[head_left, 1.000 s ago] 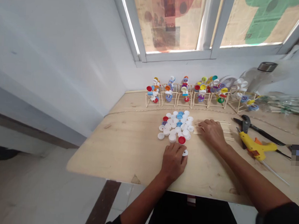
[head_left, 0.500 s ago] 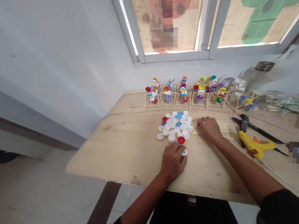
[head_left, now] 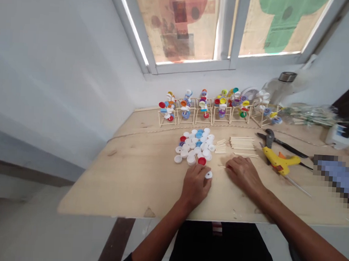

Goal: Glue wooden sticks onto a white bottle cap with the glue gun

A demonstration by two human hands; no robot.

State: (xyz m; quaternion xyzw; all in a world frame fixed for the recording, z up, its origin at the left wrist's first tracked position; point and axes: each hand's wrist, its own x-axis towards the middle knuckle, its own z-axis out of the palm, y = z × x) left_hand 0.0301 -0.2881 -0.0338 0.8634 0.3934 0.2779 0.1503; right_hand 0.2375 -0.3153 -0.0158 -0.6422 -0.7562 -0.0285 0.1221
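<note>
In the head view, the left hand [head_left: 196, 185] pinches a white cap [head_left: 209, 175] at the table [head_left: 130, 175], just nearside of the cap pile [head_left: 192, 146]. The right hand [head_left: 244, 174] has its fingers drawn together on a stick [head_left: 222, 166] (only its tip shows), near the loose sticks [head_left: 241, 143]; pliers [head_left: 269, 138] and glue gun [head_left: 280, 161] lie right of those.

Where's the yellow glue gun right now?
In the head view, the glue gun lies on the right side of the table, beside the pliers and to the right of the right hand.
</note>
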